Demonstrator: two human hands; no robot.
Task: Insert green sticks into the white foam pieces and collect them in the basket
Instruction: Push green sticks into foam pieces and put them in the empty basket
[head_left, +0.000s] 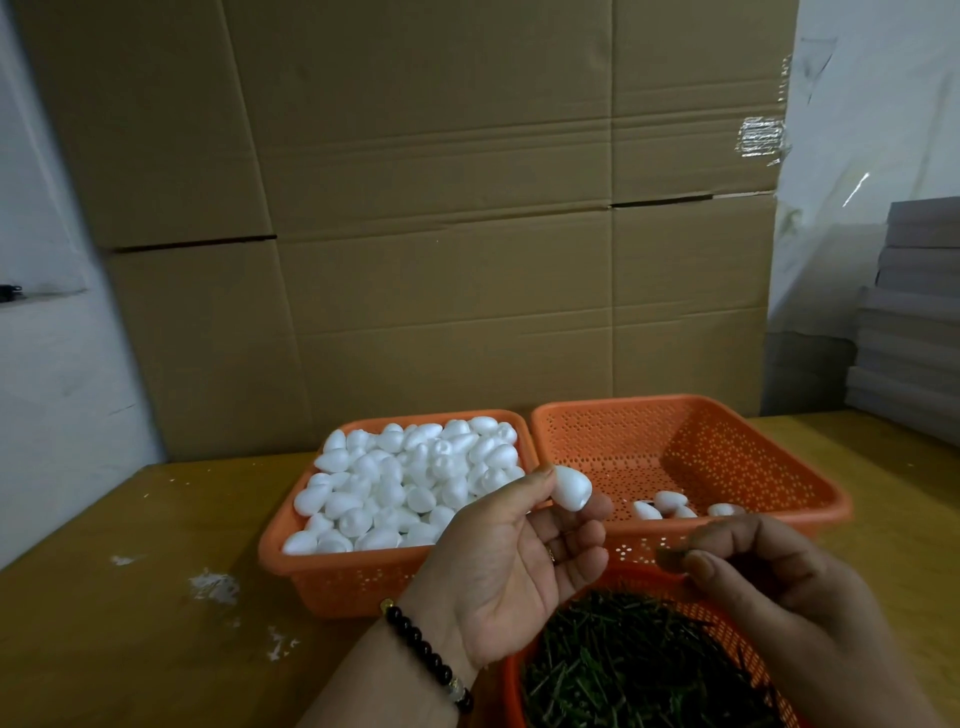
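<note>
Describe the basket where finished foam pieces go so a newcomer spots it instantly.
Start at the cardboard wall. Two orange baskets sit side by side before it. The collecting basket is the right one, nearly bare with a few foam pieces, unlike the full basket on its left.

A wooden table fills the near ground, its yellow-brown top marked with white crumbs on the left. Behind it, at the far edge, stands a wall of large brown cardboard boxes, stacked in at least two rows, with creased flaps and a strip of clear tape on the upper right. To the left a pale white wall shows. On the far right hangs clear plastic sheeting, and below it a stack of grey flat boards sits at the table's edge. The light is dim and even.
</note>
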